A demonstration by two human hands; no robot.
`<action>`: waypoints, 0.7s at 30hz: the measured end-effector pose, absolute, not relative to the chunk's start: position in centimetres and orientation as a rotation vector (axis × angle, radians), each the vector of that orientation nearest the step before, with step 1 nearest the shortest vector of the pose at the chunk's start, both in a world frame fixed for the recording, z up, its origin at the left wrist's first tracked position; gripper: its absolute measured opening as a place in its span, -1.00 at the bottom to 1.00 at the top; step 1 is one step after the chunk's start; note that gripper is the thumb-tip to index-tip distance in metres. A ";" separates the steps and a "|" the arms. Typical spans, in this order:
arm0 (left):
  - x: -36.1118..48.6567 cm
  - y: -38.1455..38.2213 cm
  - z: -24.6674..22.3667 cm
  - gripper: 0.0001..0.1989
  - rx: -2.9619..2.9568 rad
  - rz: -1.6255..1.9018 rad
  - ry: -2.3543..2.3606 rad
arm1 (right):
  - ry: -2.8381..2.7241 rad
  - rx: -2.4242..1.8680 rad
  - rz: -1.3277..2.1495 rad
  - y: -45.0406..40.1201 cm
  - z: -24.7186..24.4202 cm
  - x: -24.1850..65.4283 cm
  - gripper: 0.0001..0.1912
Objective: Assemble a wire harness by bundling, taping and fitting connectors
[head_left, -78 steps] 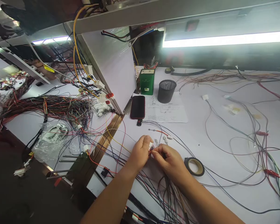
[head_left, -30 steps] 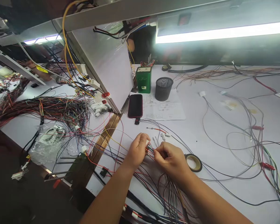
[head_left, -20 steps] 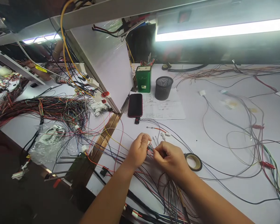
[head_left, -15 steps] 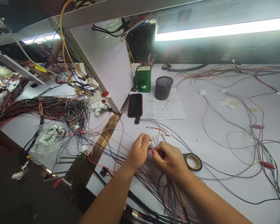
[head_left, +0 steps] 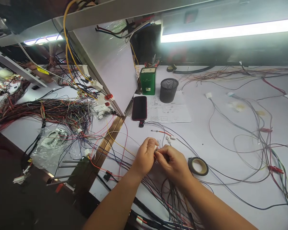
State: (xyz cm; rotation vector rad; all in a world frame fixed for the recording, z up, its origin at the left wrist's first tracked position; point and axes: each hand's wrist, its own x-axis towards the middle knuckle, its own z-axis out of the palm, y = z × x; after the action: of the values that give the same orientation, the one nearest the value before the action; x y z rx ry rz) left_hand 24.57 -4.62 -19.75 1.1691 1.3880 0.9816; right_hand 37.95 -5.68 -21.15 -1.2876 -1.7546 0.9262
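Note:
My left hand (head_left: 145, 156) is closed around a small whitish connector (head_left: 156, 148), most of which its fingers hide. Close against it, my right hand (head_left: 174, 161) pinches a thin wire at the connector, with thumb and forefinger together; the wire's tip is hidden. Loose wires (head_left: 175, 198) run out below both hands toward the table's front edge. Just beyond the fingertips lie white connectors (head_left: 168, 139) and an orange-red wire (head_left: 165, 132) with a metal end. A roll of black tape (head_left: 198, 166) lies flat beside my right wrist.
A phone (head_left: 139, 108), a printed diagram (head_left: 177, 111), a green box (head_left: 148, 81) and a black mesh cup (head_left: 168, 90) stand or lie behind. Wires with red clips (head_left: 276, 169) spread at right. A large wire bundle (head_left: 55, 111) and plastic bag (head_left: 51, 145) lie left of the partition (head_left: 108, 57).
My hands have drawn slightly closer together, with the right fingertips now up against the connector. The things on the table stay where they were.

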 end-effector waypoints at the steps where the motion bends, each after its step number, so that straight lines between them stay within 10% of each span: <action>1: 24.6 -4.6 -19.8 -0.62 1.134 0.985 1.380 | -1.748 -1.284 0.926 -5.6 -21.1 37.9 -0.89; 21: 22.4 -4.5 -16.6 -0.64 1.035 1.162 1.187 | -1.348 -1.175 1.221 -3.3 -15.9 40.0 -0.66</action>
State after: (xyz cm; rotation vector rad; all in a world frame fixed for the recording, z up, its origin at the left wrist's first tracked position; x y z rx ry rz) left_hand 22.39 -4.50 -16.59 1.0347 1.1867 1.1625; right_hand 40.03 -3.34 -15.92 -1.1753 -1.3481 1.2211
